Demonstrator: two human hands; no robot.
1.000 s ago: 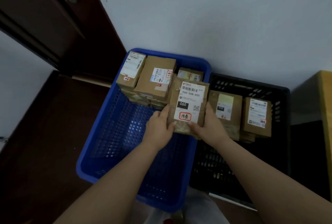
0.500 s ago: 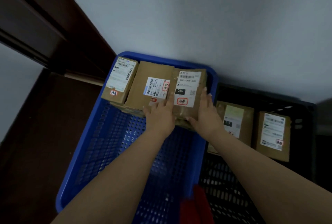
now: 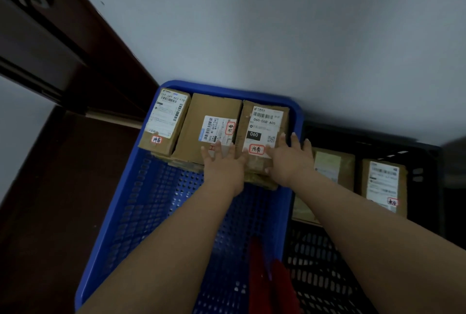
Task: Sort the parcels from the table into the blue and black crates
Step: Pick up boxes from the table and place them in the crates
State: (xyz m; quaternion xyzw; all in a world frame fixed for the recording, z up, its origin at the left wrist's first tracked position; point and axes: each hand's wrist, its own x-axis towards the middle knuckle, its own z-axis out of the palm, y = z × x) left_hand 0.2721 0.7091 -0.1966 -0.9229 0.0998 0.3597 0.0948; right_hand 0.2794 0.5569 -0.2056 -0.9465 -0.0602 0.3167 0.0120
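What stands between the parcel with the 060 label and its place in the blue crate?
Nothing visible. The 060 parcel already lies in the blue crate, on other parcels at the far right corner. The left hand and right hand rest on it with straight fingers.

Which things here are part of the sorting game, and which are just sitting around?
Part of the job: blue crate, black crate, parcel marked 060 under both hands, other parcels.

Just there: brown door, red thing at the bottom.
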